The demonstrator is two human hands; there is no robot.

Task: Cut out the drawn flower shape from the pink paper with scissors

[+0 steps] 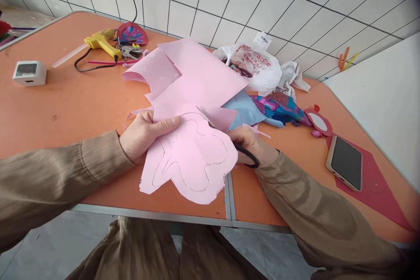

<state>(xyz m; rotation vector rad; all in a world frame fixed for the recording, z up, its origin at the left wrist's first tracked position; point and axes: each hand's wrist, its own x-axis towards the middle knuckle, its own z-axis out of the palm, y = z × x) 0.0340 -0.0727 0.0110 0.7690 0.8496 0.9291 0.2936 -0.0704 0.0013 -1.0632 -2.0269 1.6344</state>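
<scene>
My left hand (144, 133) is closed on the left edge of a pink sheet (193, 157), thumb on top. A wavy, flower-like outline is drawn on the sheet in dark line, and its right and lower edges are cut in curves. In my right hand (251, 144) is a pair of scissors (247, 156) with black handles. Their blades lie at the sheet's upper right edge, partly hidden by it; how far apart they stand I cannot make out. Larger pink sheets (200, 74) lie just beyond, under and behind the held piece.
At the back left lie a yellow glue gun (103, 43), a glue stick (69, 55) and a white box (30, 73). White plastic bag (259, 65), blue sheet (243, 107) and colourful fabric (278, 105) are at back right. A phone (346, 162) rests on red sheet (377, 188).
</scene>
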